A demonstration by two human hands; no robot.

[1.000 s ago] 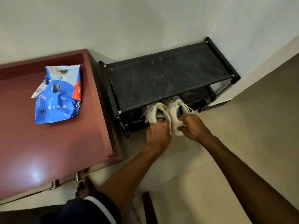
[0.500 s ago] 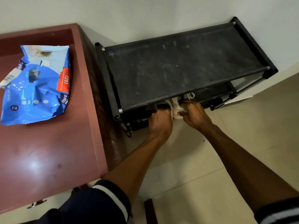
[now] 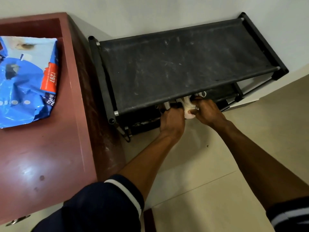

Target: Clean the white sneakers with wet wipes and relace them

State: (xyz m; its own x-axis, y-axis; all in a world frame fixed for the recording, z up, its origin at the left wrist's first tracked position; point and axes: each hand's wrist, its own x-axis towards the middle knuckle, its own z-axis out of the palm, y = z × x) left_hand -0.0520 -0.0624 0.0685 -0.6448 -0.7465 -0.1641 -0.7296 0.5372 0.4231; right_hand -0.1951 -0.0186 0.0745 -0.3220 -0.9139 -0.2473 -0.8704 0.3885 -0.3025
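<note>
The black shoe rack [image 3: 184,64] stands against the wall. Under the front edge of its top shelf, on the lower level, a white sneaker [image 3: 187,106] shows only its heel end; the rest is hidden by the shelf. The right hand [image 3: 209,113] grips this sneaker, fingers curled round it and thumb on the pale heel. The left hand [image 3: 172,122], just beside it, has its fingers bent in under the shelf edge, near a pale grey part [image 3: 166,105] — whether it holds anything, I cannot tell. Just left of the rack stands a red-brown cabinet [image 3: 50,156]; the blue wet-wipe pack [image 3: 28,81] lies on its top.
</note>
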